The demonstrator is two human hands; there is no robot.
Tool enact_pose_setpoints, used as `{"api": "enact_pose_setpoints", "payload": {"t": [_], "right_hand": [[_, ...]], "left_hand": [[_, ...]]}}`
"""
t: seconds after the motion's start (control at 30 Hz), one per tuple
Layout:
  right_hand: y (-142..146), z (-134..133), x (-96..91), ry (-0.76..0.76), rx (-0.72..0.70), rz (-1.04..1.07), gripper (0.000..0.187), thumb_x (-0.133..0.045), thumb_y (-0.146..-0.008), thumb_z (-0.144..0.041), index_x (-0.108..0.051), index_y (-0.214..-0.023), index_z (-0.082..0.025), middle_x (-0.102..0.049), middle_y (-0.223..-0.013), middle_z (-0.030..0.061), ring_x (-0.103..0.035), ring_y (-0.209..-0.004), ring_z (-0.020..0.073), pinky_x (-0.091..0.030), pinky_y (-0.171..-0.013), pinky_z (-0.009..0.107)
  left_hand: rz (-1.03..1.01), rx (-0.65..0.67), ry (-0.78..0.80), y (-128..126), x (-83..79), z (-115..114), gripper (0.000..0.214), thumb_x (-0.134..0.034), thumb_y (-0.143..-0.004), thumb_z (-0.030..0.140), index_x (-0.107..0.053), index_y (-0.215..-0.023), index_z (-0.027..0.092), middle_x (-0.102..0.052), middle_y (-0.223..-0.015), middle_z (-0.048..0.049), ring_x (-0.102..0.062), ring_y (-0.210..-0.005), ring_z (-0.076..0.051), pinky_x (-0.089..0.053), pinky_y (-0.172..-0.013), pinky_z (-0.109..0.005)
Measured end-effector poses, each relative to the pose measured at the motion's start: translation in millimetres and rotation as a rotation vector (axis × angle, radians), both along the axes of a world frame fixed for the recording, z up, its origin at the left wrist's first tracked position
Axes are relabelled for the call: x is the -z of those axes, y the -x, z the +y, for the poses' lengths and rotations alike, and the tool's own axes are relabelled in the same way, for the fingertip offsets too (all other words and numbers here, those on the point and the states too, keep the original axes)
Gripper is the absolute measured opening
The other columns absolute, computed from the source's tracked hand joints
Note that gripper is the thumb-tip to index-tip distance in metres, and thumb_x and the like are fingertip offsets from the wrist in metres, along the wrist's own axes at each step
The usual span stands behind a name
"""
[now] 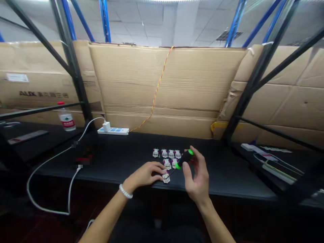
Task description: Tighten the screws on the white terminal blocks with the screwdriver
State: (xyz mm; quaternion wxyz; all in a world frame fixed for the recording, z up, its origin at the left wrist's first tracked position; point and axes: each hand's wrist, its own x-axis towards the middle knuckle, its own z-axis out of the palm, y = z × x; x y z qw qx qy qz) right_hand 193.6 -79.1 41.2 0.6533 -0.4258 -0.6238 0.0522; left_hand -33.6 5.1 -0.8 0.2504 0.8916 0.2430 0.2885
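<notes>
My right hand point(197, 177) is closed around a black screwdriver with green bands point(184, 158), its tip pointing down toward a small white part point(166, 178) on the black table point(121, 158). My left hand point(146, 173) rests on the table with its fingers pinched on that same white part, holding it down. Several more small white parts with purple bits point(167, 154) lie in a row just behind the hands.
A white power strip with a plugged charger point(113, 130) and a white cable point(50, 158) lie at the back left. A water bottle point(66, 118) stands further left. Cardboard walls and black frame bars point(243, 101) surround the table. Flat items point(273, 162) lie on the right.
</notes>
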Motion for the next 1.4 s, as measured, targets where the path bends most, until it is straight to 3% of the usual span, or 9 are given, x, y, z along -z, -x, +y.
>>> {"api": "enact_pose_setpoints", "payload": {"t": [0.17,0.37,0.73,0.93,1.07,1.23,1.4], "right_hand": [[-5,3,-6.7,-0.042,0.071,0.015,0.046,-0.077,-0.093,-0.032,-0.065,-0.137,-0.025,-0.068,-0.117,0.0087,-0.069,-0.093,0.0213,-0.063,-0.083,0.038],[-7,7,-3.7,0.018,-0.014,0.094,0.049,-0.07,-0.098,-0.032,-0.06,-0.146,-0.023,-0.073,-0.125,0.0127,-0.075,-0.104,0.0247,-0.066,-0.09,0.042],[-17,13,-6.9,-0.016,0.049,0.15,0.05,-0.073,-0.096,-0.034,-0.063,-0.143,-0.021,-0.074,-0.123,0.0138,-0.076,-0.101,0.0251,-0.067,-0.09,0.044],[-19,17,-6.1,-0.007,0.054,0.152,0.047,-0.074,-0.095,-0.037,-0.063,-0.138,-0.021,-0.073,-0.117,0.0113,-0.075,-0.097,0.0233,-0.066,-0.085,0.04],[-18,21,-5.0,-0.005,0.064,0.164,0.044,-0.079,-0.09,-0.041,-0.065,-0.128,-0.021,-0.072,-0.113,0.0101,-0.074,-0.091,0.0226,-0.066,-0.077,0.037],[-19,27,-2.5,0.012,0.072,0.183,0.043,-0.081,-0.088,-0.044,-0.062,-0.119,-0.021,-0.069,-0.105,0.0064,-0.072,-0.086,0.0207,-0.065,-0.074,0.034],[-20,31,1.4,0.041,0.075,0.169,0.043,-0.082,-0.087,-0.044,-0.06,-0.116,-0.022,-0.067,-0.102,0.0043,-0.071,-0.086,0.0199,-0.064,-0.075,0.034]], "left_hand": [[0.005,-0.003,0.016,1,-4.1,-3,0.022,-0.08,-0.096,0.033,-0.084,-0.116,0.025,-0.079,-0.128,-0.0084,-0.076,-0.115,-0.025,-0.056,-0.107,-0.035],[0.003,-0.059,0.02,-4,-10.0,-10,0.027,-0.088,-0.088,0.038,-0.083,-0.111,0.022,-0.08,-0.126,-0.0088,-0.076,-0.114,-0.027,-0.055,-0.107,-0.036],[0.093,-0.068,-0.019,-2,-21.8,-18,0.018,-0.082,-0.093,0.034,-0.074,-0.104,0.022,-0.076,-0.118,-0.007,-0.07,-0.111,-0.026,-0.053,-0.102,-0.036],[0.121,-0.138,-0.015,1,-26.5,-17,0.02,-0.086,-0.088,0.03,-0.072,-0.098,0.02,-0.075,-0.104,-0.0044,-0.066,-0.105,-0.025,-0.053,-0.094,-0.033],[0.125,-0.137,-0.001,1,-27.8,-19,0.021,-0.085,-0.088,0.03,-0.071,-0.101,0.021,-0.073,-0.108,-0.0055,-0.065,-0.108,-0.025,-0.053,-0.097,-0.035],[0.096,-0.027,-0.005,0,-30.5,-20,0.011,-0.079,-0.095,0.026,-0.077,-0.106,0.023,-0.073,-0.125,-0.0074,-0.062,-0.123,-0.027,-0.05,-0.11,-0.039],[0.197,0.041,-0.043,-1,-29.0,-23,0.024,-0.075,-0.099,0.024,-0.08,-0.122,0.028,-0.074,-0.135,-0.0062,-0.061,-0.129,-0.029,-0.05,-0.114,-0.045]]}}
